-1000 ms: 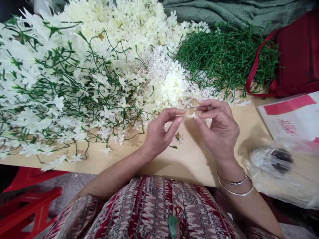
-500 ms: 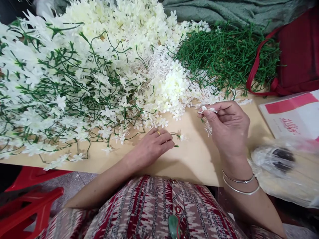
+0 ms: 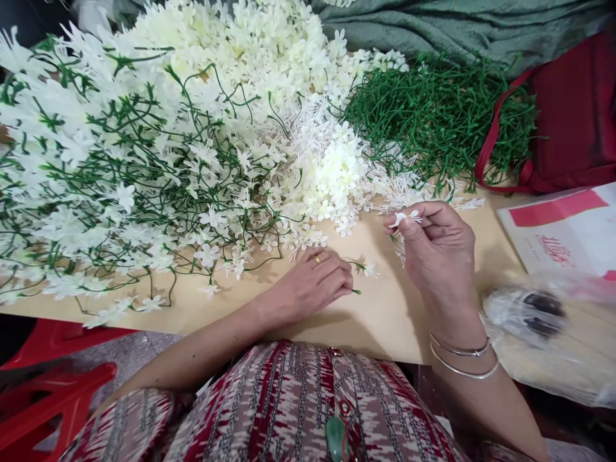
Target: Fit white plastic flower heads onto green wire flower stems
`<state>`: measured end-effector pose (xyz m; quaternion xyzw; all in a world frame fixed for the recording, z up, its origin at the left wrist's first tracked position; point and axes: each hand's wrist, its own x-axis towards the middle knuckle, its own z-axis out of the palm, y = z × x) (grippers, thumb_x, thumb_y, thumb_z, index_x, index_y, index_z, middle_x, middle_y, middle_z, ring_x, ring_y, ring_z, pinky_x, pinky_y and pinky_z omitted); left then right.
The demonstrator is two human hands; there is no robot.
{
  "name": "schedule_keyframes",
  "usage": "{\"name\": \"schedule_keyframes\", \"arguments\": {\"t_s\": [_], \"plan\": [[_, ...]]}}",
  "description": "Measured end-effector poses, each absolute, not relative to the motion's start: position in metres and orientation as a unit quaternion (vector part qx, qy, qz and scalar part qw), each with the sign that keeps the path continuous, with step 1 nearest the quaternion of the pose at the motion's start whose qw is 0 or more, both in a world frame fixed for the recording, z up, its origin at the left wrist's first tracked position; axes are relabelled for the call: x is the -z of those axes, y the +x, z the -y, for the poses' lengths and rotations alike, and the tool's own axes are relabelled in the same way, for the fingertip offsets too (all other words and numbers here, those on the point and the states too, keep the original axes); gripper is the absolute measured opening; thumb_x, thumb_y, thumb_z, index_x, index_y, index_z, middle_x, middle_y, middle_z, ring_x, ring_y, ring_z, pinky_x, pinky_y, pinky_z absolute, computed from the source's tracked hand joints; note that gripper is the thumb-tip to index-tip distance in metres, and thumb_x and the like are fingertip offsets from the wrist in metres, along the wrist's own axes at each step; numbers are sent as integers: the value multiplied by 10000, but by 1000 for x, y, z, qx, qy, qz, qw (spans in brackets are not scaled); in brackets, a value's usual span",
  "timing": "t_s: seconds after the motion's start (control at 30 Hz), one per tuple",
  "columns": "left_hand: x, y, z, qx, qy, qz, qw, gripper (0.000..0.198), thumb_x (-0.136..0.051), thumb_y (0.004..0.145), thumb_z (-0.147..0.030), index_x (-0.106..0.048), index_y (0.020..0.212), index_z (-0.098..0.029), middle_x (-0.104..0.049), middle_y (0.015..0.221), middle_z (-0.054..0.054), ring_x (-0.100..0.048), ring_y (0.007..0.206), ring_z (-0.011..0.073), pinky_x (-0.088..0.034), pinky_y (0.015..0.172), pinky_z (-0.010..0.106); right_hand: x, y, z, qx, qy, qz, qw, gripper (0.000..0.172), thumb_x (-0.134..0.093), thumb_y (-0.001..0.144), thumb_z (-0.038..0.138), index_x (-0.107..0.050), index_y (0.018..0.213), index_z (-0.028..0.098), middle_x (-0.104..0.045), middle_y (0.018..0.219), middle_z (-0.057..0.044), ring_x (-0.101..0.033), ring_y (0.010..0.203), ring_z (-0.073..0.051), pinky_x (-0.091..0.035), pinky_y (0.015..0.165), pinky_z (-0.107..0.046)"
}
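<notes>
My left hand [image 3: 312, 285] rests low over the table with its fingers curled round a green artificial flower stem [image 3: 357, 264]. One tip of the stem carries a small white flower [image 3: 370, 271], and another green tip pokes out below the fingers. My right hand [image 3: 436, 250] is raised to the right, pinching a small white stamen piece [image 3: 407, 219] between thumb and fingertips. Just below that pinch, partly hidden by the hand, are more thin white strands. To the left lies a big heap of finished-looking white flowers on green stems [image 3: 158, 173].
Loose cream-white blossoms [image 3: 337, 167] and white stamens [image 3: 308, 122] lie mid-table beside a pile of bare green stems [image 3: 443, 109]. A red bag [image 3: 575, 122], a white and red box [image 3: 553, 231] and a plastic-wrapped item [image 3: 529, 314] stand right. Red stools [image 3: 62, 398] are below left.
My left hand has shifted a little to the right with the stem. The right hand keeps its pinch on the white stamen piece, which has turned slightly.
</notes>
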<state>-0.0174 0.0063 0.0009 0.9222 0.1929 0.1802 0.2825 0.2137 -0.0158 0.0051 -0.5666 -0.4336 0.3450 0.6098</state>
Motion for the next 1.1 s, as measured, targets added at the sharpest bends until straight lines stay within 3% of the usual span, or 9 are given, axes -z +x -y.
{"name": "schedule_keyframes", "arguments": {"t_s": [0.13, 0.23, 0.4, 0.67, 0.9, 1.1], "plan": [[-11, -13, -10, -277, 699, -244, 613, 215, -451, 1108, -385, -553, 1065, -200, -635, 849, 18, -597, 773, 135, -505, 763, 290, -7, 213, 17, -399, -530, 444, 602, 119, -801, 887, 396, -716, 924, 321, -742, 863, -8, -702, 813, -213, -567, 803, -402], [-16, -10, -16, -291, 567, -258, 726, 277, -573, 1047, -457, -589, 1141, -197, -584, 827, 2, -561, 734, 119, -491, 708, 258, -11, 212, 19, -459, -515, 451, 566, 110, -791, 893, 421, -739, 921, 329, -747, 898, -15, -688, 836, -205, -553, 791, -383], [-16, -7, -19, -292, 516, -292, 750, 275, -709, 960, -469, -676, 985, -197, -556, 767, -21, -488, 688, 105, -433, 673, 246, -12, 209, 19, -548, -507, 428, 510, 141, -819, 864, 405, -765, 897, 278, -754, 904, -7, -679, 833, -171, -525, 794, -336], [-12, -1, -18, -330, 465, -333, 751, 370, -768, 894, -542, -654, 899, -190, -517, 709, -45, -360, 577, 79, -309, 553, 236, -9, 200, 18, -591, -493, 433, 469, 120, -832, 844, 390, -777, 856, 284, -753, 857, 12, -645, 787, -142, -511, 750, -293], [-9, 1, -16, -358, 468, -335, 735, 378, -790, 879, -552, -669, 866, -194, -570, 716, -32, -412, 592, 79, -351, 559, 226, -14, 190, 20, -560, -535, 414, 478, 106, -847, 801, 309, -752, 816, 264, -718, 780, 22, -590, 688, -127, -472, 642, -261], [-6, 4, -13, -366, 468, -346, 726, 372, -781, 892, -538, -656, 882, -188, -504, 623, -71, -413, 526, 59, -363, 524, 210, -20, 185, 19, -541, -563, 420, 462, 117, -841, 786, 292, -733, 793, 245, -701, 733, 18, -572, 649, -124, -462, 606, -254]]}}
